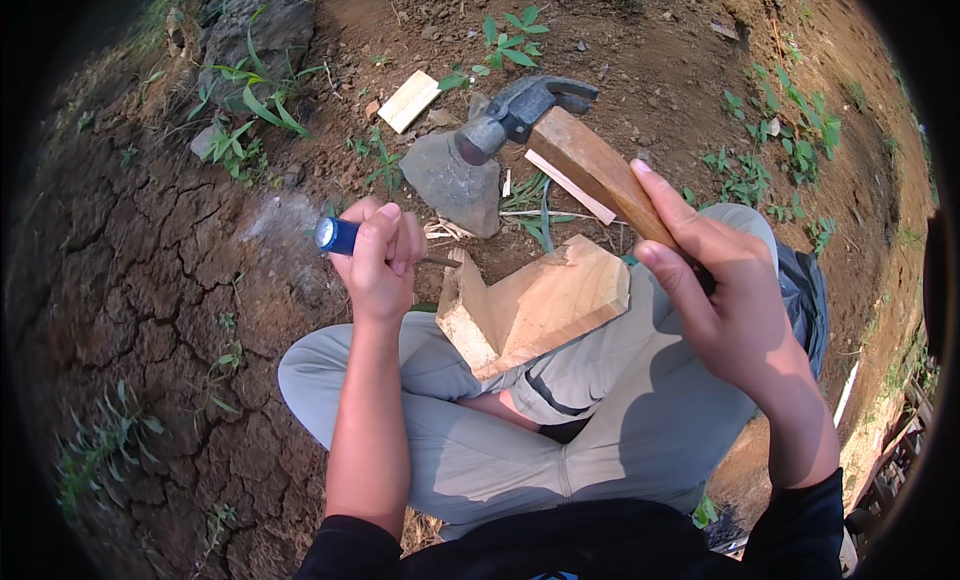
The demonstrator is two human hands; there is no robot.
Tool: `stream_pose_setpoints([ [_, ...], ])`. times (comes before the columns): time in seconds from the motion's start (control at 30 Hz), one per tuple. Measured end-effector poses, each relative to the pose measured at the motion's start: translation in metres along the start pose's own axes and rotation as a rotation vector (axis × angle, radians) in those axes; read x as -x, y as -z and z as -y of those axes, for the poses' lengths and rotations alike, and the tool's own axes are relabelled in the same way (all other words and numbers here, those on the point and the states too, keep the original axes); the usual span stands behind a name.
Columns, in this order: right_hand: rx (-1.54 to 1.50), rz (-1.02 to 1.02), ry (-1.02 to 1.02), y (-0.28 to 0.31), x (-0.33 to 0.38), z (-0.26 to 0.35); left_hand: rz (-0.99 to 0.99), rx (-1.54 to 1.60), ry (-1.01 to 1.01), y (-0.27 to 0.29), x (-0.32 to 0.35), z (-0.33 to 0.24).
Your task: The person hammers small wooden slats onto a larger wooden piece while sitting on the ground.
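Note:
My left hand (382, 255) is closed round the blue handle of a chisel (338, 236). The thin dark shaft points right, its tip at the upright side of a notched pale wood block (550, 295). That block rests on my crossed legs, with a wide V-shaped cut facing up. In my right hand (715, 290) is a claw hammer (595, 165), gripped by its brown wooden handle. The hammer's dark metal head is raised beyond the block, its striking face turned left, apart from the chisel.
Ahead of the block a flat grey stone (455, 185) lies among wood shavings (447, 230). A small pale wood piece (409, 101) and a thin strip (570, 187) are on the soil. Far left stands a large rock (258, 45); a dark plastic bag (803, 295) sits beside my right knee.

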State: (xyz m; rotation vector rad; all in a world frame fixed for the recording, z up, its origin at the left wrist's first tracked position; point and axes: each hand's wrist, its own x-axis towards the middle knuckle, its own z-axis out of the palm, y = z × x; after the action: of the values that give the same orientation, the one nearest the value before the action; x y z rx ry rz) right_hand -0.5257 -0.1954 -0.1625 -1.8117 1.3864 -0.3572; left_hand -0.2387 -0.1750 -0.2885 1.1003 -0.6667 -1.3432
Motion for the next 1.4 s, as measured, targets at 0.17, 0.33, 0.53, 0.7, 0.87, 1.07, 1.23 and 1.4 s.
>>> stream_pose_setpoints([
  [0.17, -0.01, 0.002, -0.086, 0.001, 0.01, -0.006, 0.029, -0.116, 0.043, -0.012, -0.004, -0.001],
  [0.33, 0.041, 0.107, -0.085, 0.007, 0.003, 0.014, 0.061, -0.221, 0.079, -0.017, -0.007, 0.003],
  [0.53, 0.066, 0.183, 0.18, -0.001, -0.014, 0.049, -0.1, -0.195, 0.021, -0.029, 0.0, 0.002],
  [0.7, 0.302, 0.208, 0.235, -0.012, -0.023, 0.063, -0.008, -0.532, -0.174, -0.01, 0.0, 0.019],
  [0.87, 0.342, 0.16, 0.308, -0.019, -0.019, 0.059, 0.025, -0.474, -0.11, -0.01, 0.001, 0.016],
  [1.07, 0.273, 0.095, 0.311, -0.021, -0.011, 0.064, -0.081, -0.547, -0.12, -0.008, 0.002, 0.029],
  [1.23, 0.308, 0.139, 0.262, -0.014, -0.015, 0.068, -0.029, -0.359, -0.018, -0.011, 0.008, 0.022],
  [1.4, 0.289, 0.14, 0.259, -0.023, -0.008, 0.059, -0.027, -0.5, -0.141, -0.008, 0.009, 0.022],
])
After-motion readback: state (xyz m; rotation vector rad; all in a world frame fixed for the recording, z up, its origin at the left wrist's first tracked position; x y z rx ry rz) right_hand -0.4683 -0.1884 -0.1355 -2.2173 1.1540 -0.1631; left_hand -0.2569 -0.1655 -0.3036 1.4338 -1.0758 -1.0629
